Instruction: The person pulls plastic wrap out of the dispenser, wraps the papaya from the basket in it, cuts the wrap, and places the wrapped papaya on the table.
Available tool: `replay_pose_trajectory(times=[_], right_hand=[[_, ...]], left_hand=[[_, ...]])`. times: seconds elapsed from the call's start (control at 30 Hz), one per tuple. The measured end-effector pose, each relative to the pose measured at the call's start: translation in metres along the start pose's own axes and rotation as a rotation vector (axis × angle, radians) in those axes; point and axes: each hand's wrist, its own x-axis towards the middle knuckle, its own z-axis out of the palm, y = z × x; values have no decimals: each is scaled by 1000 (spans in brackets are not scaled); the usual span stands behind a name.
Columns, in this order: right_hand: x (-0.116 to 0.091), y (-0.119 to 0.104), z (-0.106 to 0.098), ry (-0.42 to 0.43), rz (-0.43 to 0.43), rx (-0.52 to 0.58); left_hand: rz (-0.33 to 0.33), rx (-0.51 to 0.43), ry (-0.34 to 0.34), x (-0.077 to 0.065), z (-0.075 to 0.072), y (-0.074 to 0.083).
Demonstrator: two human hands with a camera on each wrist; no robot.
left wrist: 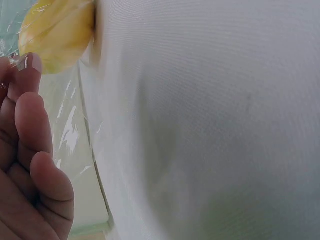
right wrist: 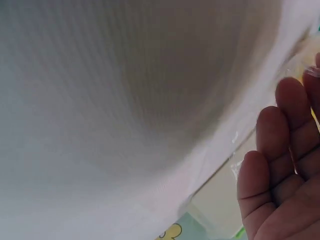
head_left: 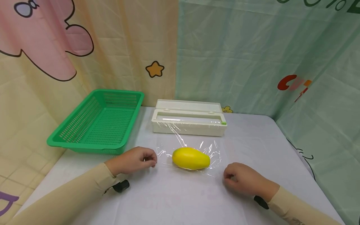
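A smooth yellow fruit shaped like a papaya (head_left: 191,158) lies on its side between the hands. Clear cling film (head_left: 216,153) stretches from a white dispenser box (head_left: 188,128) down to the fruit; whether the fruit is on or under it I cannot tell. At the film's left side, the left hand (head_left: 137,160) pinches a bit of film at its fingertips, with the other fingers (left wrist: 34,122) curled loosely. Across from it, the right hand (head_left: 247,179) has its fingertips (right wrist: 291,95) together with film at them, its thumb hidden in the right wrist view.
A green perforated basket (head_left: 87,146) stands at the back left, beside the dispenser, whose white lid (head_left: 188,106) is raised. White cloth (head_left: 180,200) covers the table. Printed curtains (head_left: 239,56) hang behind and at the sides.
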Motion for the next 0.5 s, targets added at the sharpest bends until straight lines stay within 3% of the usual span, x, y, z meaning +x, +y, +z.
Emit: replay_pose_trajectory(times=[0.23, 0.5], right_hand=[[2, 3, -14, 79, 31, 78], [10, 3, -22, 123, 106, 116]], left_hand=[[-15, -6, 26, -1, -1, 0], [21, -4, 89, 3, 2, -3]])
